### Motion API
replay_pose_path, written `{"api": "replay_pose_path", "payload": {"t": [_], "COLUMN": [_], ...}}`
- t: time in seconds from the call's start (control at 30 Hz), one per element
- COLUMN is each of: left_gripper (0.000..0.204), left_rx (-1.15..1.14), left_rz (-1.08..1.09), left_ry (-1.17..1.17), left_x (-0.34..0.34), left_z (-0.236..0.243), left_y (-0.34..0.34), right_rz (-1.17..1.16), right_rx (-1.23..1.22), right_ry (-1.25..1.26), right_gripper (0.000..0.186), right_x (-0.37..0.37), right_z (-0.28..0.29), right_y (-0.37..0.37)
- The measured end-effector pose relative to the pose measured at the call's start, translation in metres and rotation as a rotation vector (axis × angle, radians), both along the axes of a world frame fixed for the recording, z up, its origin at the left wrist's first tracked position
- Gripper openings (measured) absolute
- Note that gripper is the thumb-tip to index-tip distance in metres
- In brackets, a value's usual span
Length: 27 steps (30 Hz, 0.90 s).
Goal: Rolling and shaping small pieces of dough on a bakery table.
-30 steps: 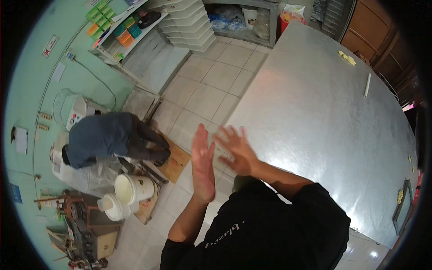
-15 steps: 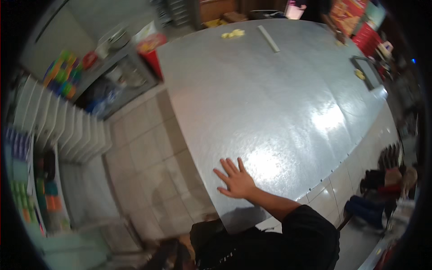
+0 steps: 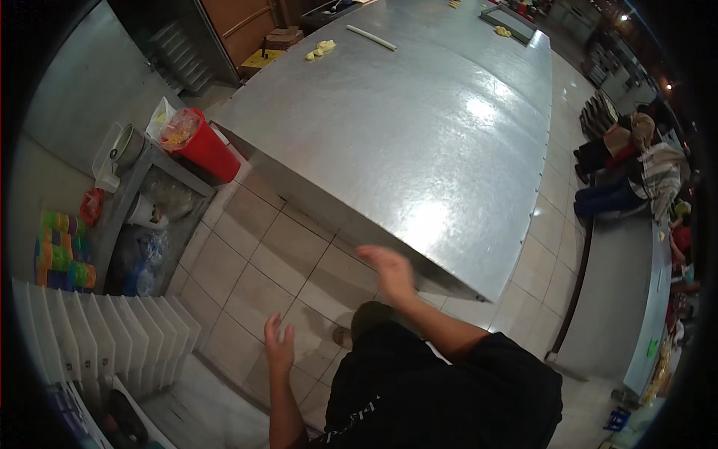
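My right hand is in the air by the near edge of the large metal-topped table. It is slightly blurred, with its fingers stretched out and nothing in it. Over the tiled floor to the left is my left hand, raised, open and holding nothing. Toward the far left of the tabletop lie some pale yellow dough lumps. A light-coloured rolling stick rests near them. At the far right is a grey rectangular frame with another yellow lump beside it.
A red bin stands off the table's left corner, next to a grey shelf unit. White stacked trays are at my left. Tiled floor surrounds the table. A long counter with clothing runs along the right.
My right hand has lifted off the tabletop, where it lay flat and spread. My left hand has come into view. The view has turned left and shows more floor.
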<state>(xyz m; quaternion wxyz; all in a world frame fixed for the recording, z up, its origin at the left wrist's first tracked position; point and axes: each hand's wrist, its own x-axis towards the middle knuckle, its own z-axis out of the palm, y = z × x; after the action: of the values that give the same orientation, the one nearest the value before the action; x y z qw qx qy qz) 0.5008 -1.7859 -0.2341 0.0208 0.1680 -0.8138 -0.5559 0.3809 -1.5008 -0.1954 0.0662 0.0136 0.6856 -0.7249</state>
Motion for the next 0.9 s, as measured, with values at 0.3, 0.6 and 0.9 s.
{"api": "replay_pose_path", "payload": {"t": [0.3,0.6,0.9], "left_gripper": [0.087,0.085,0.076], "left_rx": [0.851,-0.368,-0.95], "left_rz": [-0.19,-0.292,-0.746], "left_ry": [0.337,0.793,0.735], "left_x": [-0.134,-0.295,-0.497], "left_z": [0.052,0.152,0.11], "left_y": [-0.037,-0.168,-0.273], "right_rz": [0.481,0.419,0.48], "right_rx": [0.148,-0.302,-0.911], "right_ry": [0.7,0.635,-0.404], "right_gripper": [0.073,0.085,0.068], "right_x": [-0.037,-0.193,-0.403], "right_z": [0.064,0.057,0.108], "right_y": [-0.214,-0.36,-0.411]}}
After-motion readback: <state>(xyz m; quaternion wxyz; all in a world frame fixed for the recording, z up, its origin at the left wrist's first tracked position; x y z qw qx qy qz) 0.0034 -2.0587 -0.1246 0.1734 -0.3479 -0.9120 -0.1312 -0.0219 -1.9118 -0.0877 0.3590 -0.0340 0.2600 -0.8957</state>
